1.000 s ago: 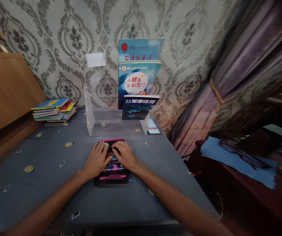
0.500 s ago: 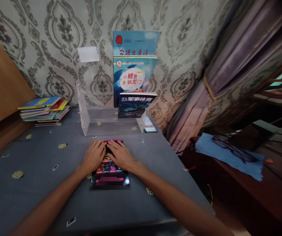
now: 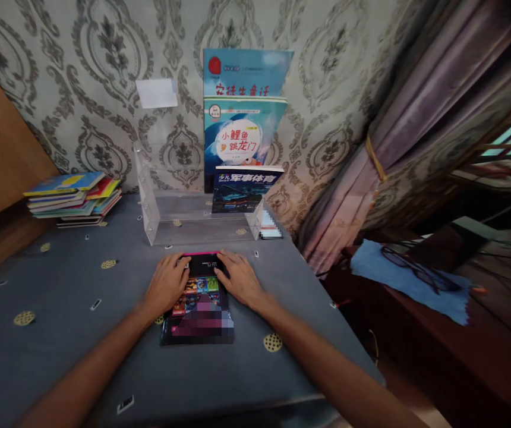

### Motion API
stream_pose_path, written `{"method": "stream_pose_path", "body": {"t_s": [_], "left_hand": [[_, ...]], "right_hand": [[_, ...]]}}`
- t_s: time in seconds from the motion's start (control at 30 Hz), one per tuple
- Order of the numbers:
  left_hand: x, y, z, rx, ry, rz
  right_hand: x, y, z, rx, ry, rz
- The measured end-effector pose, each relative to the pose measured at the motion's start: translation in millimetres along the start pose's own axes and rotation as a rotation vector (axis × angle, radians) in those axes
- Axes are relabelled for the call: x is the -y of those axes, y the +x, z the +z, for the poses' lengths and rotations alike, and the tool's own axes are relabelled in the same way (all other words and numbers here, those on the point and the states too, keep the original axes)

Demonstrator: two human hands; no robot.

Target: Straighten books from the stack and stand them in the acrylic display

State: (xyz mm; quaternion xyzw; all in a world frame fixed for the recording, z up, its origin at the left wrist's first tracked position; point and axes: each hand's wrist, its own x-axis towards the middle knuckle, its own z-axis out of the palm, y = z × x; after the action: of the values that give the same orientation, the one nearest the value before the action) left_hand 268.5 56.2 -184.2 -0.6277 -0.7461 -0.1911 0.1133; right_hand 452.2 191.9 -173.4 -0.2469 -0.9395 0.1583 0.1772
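Observation:
A dark, glossy book (image 3: 202, 285) with a pink edge and rows of small coloured pictures lies flat on the table. My left hand (image 3: 169, 276) rests over its far left corner, fingers stretched forward and thumb on the cover. At the far right corner, my right hand (image 3: 240, 274) touches the book's edge with fingers apart and thumb toward the cover. Neither hand is closed round it. Just beyond stands a clear acrylic book stand (image 3: 151, 208). It bears a dark blue magazine (image 3: 242, 191), a teal children's book (image 3: 243, 134) and a taller blue book (image 3: 246, 70).
Several stacked books (image 3: 72, 199) lie at the back left beside a wooden panel (image 3: 6, 148). A white card (image 3: 156, 93) is at the stand's upper left. On the right are a tied curtain (image 3: 349, 196), a blue cloth (image 3: 371, 273) and glasses (image 3: 411, 270).
My right hand has slid right, off the middle of the cover to its right edge, uncovering the black top area. My left hand has stayed nearly in place. The view has shifted slightly.

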Motion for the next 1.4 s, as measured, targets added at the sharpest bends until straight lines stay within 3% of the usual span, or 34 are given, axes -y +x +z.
{"method": "stream_pose_path", "body": {"t_s": [0.47, 0.63, 0.87, 1.0, 1.4], "left_hand": [[-5, 2, -4.3, 0.059, 0.100, -0.003], [-4, 2, -7.3, 0.127, 0.056, 0.097], [-32, -40, -31.2, 0.373, -0.070, 0.382], [-43, -56, -40.1, 0.388, -0.061, 0.414], [-32, -29, -19.0, 0.348, 0.001, 0.374]], "right_hand": [[-2, 2, 3, -0.010, -0.003, -0.019], [-5, 3, 2, 0.004, 0.016, -0.036], [-6, 2, 3, -0.001, 0.009, -0.047], [-6, 3, 4, -0.003, 0.022, -0.046], [-9, 3, 5, -0.001, 0.024, -0.038]]}}
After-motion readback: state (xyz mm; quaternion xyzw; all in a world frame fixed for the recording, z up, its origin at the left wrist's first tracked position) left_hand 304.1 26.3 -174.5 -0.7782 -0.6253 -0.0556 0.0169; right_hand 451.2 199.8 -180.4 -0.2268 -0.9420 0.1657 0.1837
